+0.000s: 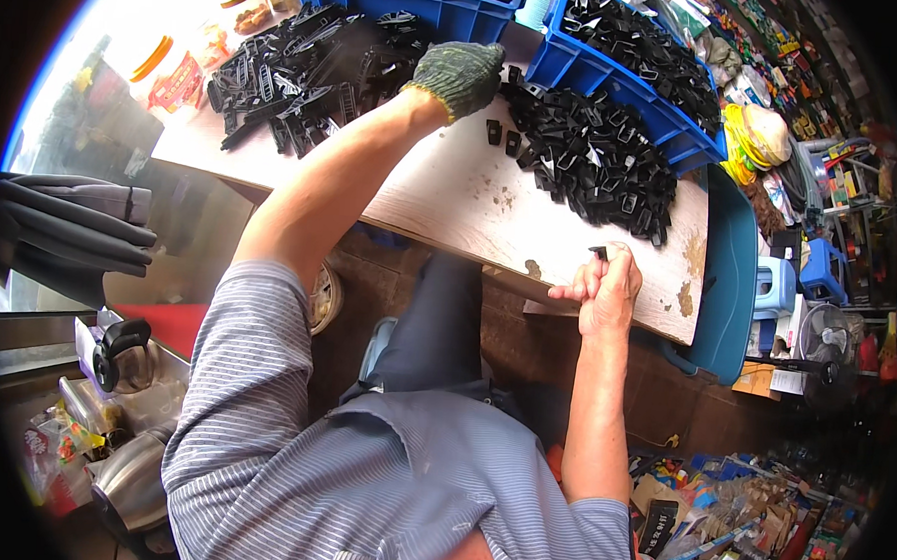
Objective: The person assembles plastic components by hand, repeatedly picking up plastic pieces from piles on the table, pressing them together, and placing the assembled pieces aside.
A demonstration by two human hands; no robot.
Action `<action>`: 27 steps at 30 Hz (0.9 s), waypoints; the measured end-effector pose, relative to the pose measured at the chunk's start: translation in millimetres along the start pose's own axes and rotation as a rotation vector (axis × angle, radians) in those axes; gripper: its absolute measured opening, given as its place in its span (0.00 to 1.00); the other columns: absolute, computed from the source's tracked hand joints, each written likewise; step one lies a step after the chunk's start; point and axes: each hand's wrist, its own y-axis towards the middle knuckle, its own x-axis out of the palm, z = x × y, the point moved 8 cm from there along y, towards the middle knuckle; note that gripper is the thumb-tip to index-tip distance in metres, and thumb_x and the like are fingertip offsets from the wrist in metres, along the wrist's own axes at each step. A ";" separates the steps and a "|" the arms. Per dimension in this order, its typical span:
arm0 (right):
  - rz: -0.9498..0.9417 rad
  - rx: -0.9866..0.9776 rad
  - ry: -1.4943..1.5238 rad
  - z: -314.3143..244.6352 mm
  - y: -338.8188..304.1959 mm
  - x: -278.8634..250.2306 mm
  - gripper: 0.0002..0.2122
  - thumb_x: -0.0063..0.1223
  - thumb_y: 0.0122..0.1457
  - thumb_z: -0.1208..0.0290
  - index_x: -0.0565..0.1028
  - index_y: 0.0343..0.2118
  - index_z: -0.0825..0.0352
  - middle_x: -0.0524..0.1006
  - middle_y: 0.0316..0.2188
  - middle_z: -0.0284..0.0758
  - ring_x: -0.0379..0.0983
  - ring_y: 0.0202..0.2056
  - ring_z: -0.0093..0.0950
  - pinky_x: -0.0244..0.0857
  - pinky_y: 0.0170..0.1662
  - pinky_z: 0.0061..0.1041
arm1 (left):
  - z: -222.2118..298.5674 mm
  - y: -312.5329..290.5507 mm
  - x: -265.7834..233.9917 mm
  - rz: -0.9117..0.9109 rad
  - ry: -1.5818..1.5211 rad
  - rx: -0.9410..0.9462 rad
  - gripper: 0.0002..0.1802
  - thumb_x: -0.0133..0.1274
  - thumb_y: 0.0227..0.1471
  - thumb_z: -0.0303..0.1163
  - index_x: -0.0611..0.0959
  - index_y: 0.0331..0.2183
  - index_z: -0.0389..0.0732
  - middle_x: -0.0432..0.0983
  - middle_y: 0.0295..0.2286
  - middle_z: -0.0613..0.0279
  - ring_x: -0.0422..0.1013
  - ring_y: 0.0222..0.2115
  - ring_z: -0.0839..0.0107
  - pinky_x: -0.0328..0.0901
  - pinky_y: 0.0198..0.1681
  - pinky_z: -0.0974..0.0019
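My left hand, in a dark green knitted glove, reaches far over the table between two heaps of black parts. Its fingers are curled in, and whatever they hold, if anything, is hidden. Close to the table's front edge, my bare right hand pinches a small black plastic piece between thumb and forefinger. To the left of the glove lies a pile of long black slotted plastic strips. A heap of small black plastic clips spreads out on the right, with two loose ones beside it.
Blue crates of black parts stand along the back of the pale, worn table. Jars with orange lids are at the left. A teal bin stands against the table's right end. Cluttered goods cover the lower right.
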 end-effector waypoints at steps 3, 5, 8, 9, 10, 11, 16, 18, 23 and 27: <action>0.013 -0.005 0.007 0.0 0.0 -2.1 0.12 0.42 0.66 0.61 0.69 0.30 0.64 0.56 0.12 0.24 0.56 0.12 0.18 0.74 0.15 0.32 | 11.4 -28.6 -23.8 0.103 -0.198 -0.096 0.20 0.55 0.55 0.40 0.77 0.48 0.43 0.81 0.34 0.49 0.77 0.36 0.48 0.72 0.40 0.49; 0.027 -0.011 -0.001 -2.1 -0.7 -2.3 0.12 0.43 0.66 0.61 0.69 0.30 0.64 0.56 0.12 0.24 0.56 0.12 0.18 0.74 0.15 0.32 | 12.2 -55.2 -37.6 0.261 -0.419 -0.102 0.23 0.59 0.54 0.37 0.76 0.51 0.43 0.80 0.36 0.51 0.77 0.38 0.49 0.72 0.41 0.52; -0.001 -0.013 0.012 -3.6 -2.6 3.0 0.12 0.42 0.66 0.62 0.68 0.30 0.65 0.56 0.12 0.24 0.56 0.12 0.18 0.73 0.15 0.32 | 15.4 -100.6 -38.6 0.329 -0.348 0.012 0.14 0.56 0.56 0.33 0.80 0.45 0.43 0.79 0.33 0.50 0.76 0.35 0.49 0.71 0.39 0.53; 0.006 -0.012 0.015 -3.3 -2.5 2.8 0.12 0.42 0.66 0.62 0.69 0.30 0.65 0.56 0.12 0.25 0.55 0.12 0.18 0.73 0.15 0.33 | 15.5 -109.5 -41.4 0.325 -0.351 0.013 0.14 0.56 0.56 0.33 0.80 0.45 0.43 0.79 0.33 0.50 0.76 0.35 0.49 0.71 0.39 0.53; 0.014 -0.012 0.018 -2.9 -2.3 2.0 0.12 0.42 0.66 0.62 0.69 0.30 0.65 0.56 0.12 0.25 0.55 0.12 0.18 0.73 0.15 0.33 | 13.3 -113.8 -32.7 0.171 -0.277 -0.052 0.11 0.56 0.56 0.33 0.80 0.41 0.42 0.79 0.31 0.50 0.76 0.34 0.49 0.70 0.37 0.51; 0.019 -0.010 0.019 -2.2 -2.3 0.8 0.12 0.42 0.66 0.62 0.69 0.30 0.65 0.56 0.12 0.25 0.55 0.12 0.18 0.73 0.15 0.33 | 11.7 -117.9 -22.1 0.017 -0.201 -0.116 0.08 0.56 0.56 0.33 0.80 0.38 0.42 0.78 0.30 0.50 0.75 0.32 0.48 0.69 0.35 0.50; 0.124 0.026 0.014 3.3 0.1 -5.4 0.15 0.41 0.66 0.59 0.66 0.25 0.62 0.56 0.11 0.25 0.54 0.10 0.20 0.71 0.14 0.35 | 39.3 -140.1 -34.9 0.138 -0.519 -0.088 0.07 0.56 0.59 0.33 0.80 0.35 0.40 0.78 0.29 0.49 0.75 0.30 0.50 0.69 0.34 0.53; 0.133 0.022 0.042 3.4 -2.1 -4.4 0.16 0.41 0.66 0.58 0.65 0.24 0.62 0.56 0.11 0.25 0.54 0.10 0.20 0.70 0.15 0.35 | 55.7 -150.8 -21.8 0.081 -0.795 -0.166 0.13 0.56 0.56 0.36 0.80 0.41 0.41 0.80 0.33 0.47 0.77 0.37 0.46 0.71 0.42 0.51; 0.206 -0.097 0.107 3.6 2.0 -16.5 0.18 0.44 0.66 0.54 0.66 0.24 0.62 0.56 0.11 0.26 0.52 0.11 0.21 0.57 0.16 0.26 | 132.9 -162.2 -13.5 -0.064 -1.242 -0.102 0.10 0.54 0.60 0.29 0.80 0.42 0.35 0.78 0.32 0.59 0.73 0.31 0.72 0.69 0.38 0.65; 0.356 -0.068 0.099 5.2 -6.3 -16.2 0.16 0.47 0.65 0.55 0.76 0.35 0.65 0.72 0.27 0.26 0.64 0.21 0.20 0.59 0.22 0.23 | 167.4 -162.7 -11.8 -0.008 -1.177 0.024 0.10 0.54 0.60 0.30 0.80 0.42 0.35 0.79 0.34 0.51 0.76 0.33 0.59 0.69 0.40 0.59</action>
